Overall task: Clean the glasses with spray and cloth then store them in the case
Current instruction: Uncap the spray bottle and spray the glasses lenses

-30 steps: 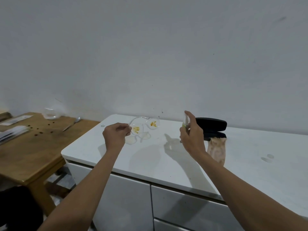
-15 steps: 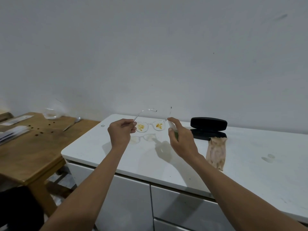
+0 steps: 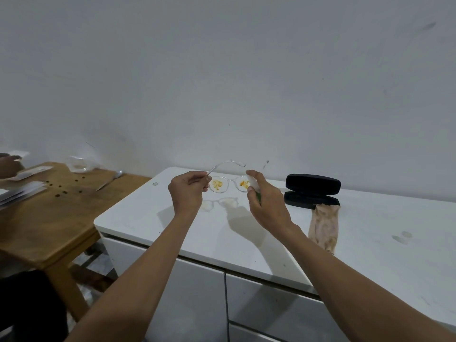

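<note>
Over white counter (image 3: 246,233), left hand (image 3: 188,191) pinches yellow-smeared clear glasses (image 3: 229,185); right hand (image 3: 267,206) grips spray (image 3: 254,186).

Two hands of the wearer: left hand (image 3: 188,191), right hand (image 3: 267,206). One pair of glasses (image 3: 229,185), with two smeared lenses. One small spray bottle (image 3: 256,191), mostly hidden in the right hand. One black case (image 3: 312,191), lying open. One cloth (image 3: 323,225). One white cabinet (image 3: 197,233). One wooden table (image 3: 56,218). One spoon (image 3: 109,181) on that table. One clear bag (image 3: 80,164). A third hand (image 3: 8,164) at the left edge. Several white papers (image 3: 22,193), number unclear.
</note>
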